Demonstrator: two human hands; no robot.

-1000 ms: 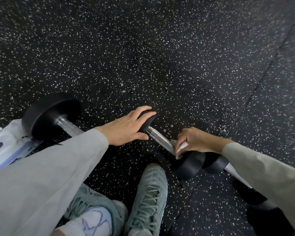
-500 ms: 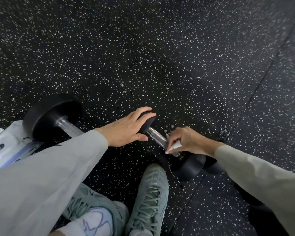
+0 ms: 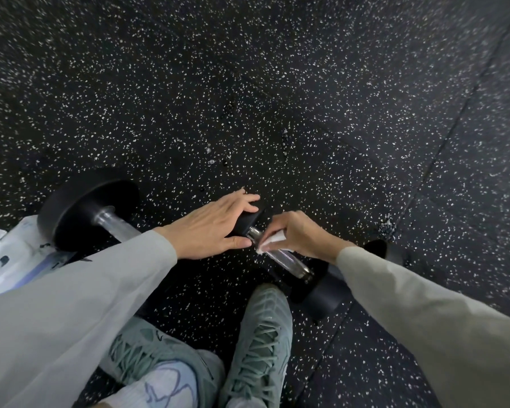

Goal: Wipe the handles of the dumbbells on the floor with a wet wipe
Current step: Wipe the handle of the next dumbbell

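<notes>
My right hand (image 3: 302,238) is pinched around a folded white wet wipe (image 3: 273,241), pressing it onto the chrome handle (image 3: 286,260) of the small dumbbell (image 3: 314,285) right in front of me, up near the far end of the bar. My left hand (image 3: 215,228) lies flat, fingers spread loosely, over that dumbbell's far black head (image 3: 246,223), pinning it; it holds nothing, only steadies. The near head sits on the floor just beside my green shoe (image 3: 258,343).

Step in hand: wiping this handle, mid-stroke by my guess. The wipe sits at the far end, and most of the knurled bar toward me is bare of it. Next move calls for dragging the wipe back along the bar toward the near head, likely rolling the dumbbell a bit to reach the underside, with the left hand keeping it from rolling off.

A bigger dumbbell (image 3: 89,213) lies to the left on the speckled black rubber floor (image 3: 306,83), its clear-looking handle partly hidden under my left sleeve (image 3: 71,304). Can't tell if it's been wiped. A white packet (image 3: 9,254), maybe the wipes pack, lies just beside it at the left edge. Another dark shape sits behind my right forearm, too hidden to name.
</notes>
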